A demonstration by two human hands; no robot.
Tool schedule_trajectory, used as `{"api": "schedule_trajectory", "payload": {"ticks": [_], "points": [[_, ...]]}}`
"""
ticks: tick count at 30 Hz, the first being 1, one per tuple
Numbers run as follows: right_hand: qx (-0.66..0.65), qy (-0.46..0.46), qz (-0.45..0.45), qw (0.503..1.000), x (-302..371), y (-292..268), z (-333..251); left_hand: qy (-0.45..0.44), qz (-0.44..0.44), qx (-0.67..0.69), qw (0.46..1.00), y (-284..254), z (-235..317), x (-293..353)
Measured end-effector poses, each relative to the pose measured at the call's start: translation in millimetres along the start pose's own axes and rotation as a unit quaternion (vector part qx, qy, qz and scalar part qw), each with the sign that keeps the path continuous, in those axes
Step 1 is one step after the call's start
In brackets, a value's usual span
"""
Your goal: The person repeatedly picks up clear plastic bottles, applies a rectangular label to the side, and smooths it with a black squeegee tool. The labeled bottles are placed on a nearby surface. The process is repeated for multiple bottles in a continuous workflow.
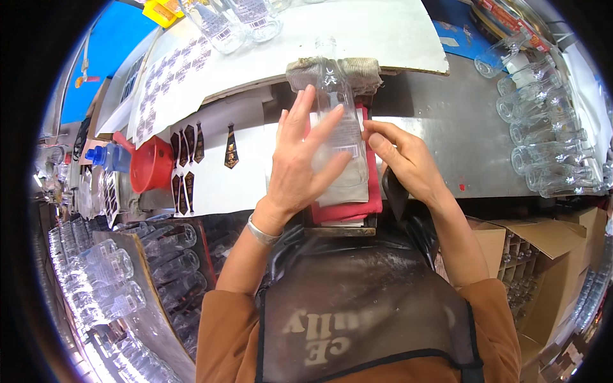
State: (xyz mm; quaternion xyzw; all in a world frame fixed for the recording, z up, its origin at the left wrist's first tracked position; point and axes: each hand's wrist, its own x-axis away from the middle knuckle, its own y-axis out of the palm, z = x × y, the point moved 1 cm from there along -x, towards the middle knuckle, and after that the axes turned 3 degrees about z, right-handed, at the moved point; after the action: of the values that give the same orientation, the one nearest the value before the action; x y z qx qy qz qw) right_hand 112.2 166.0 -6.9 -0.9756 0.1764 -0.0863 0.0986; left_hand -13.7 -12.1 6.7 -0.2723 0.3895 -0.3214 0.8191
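- Over the bottle [348, 133], the left hand [297, 153] is holding its fingers spread, not closing; contact cannot be confirmed.
- Just right of the bottle, the right hand [408, 159] is bending its fingers; whether it is gripping anything cannot be told.
- The bottle is lying neck away, its body over a red cloth [361, 209], its upper part crossing a rolled cloth [303, 73].
- Leftward, dark labels [231, 147] are lying beside a red pot [150, 165].
- Far right, more bottles [536, 131] are lying in a row.
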Motion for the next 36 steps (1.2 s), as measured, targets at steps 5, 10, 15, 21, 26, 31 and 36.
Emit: {"api": "schedule_trajectory", "payload": {"ticks": [5,10,15,21,26,31,36], "points": [[0.04,-0.079,0.006,0.996,-13,8,6,-0.067,0.022,0.156,0.985,-3,-9,3],[0.036,-0.038,0.009,0.999,-7,16,-4,-0.058,0.023,0.146,0.987,5,-7,8],[0.011,-0.039,0.002,0.999,-4,19,-6,-0.055,0.026,0.152,0.987,5,-8,13],[0.024,-0.046,0.01,0.999,-5,18,-4,-0.059,0.025,0.144,0.987,7,-7,13],[-0.055,-0.024,0.005,0.998,-11,11,12,-0.058,0.028,0.137,0.989,7,-8,13],[-0.311,0.088,0.09,0.942,-14,-13,33,-0.056,0.028,0.132,0.989,8,-7,12],[-0.343,0.037,0.076,0.936,-7,-12,27,-0.052,0.033,0.132,0.989,8,-6,11]]}}
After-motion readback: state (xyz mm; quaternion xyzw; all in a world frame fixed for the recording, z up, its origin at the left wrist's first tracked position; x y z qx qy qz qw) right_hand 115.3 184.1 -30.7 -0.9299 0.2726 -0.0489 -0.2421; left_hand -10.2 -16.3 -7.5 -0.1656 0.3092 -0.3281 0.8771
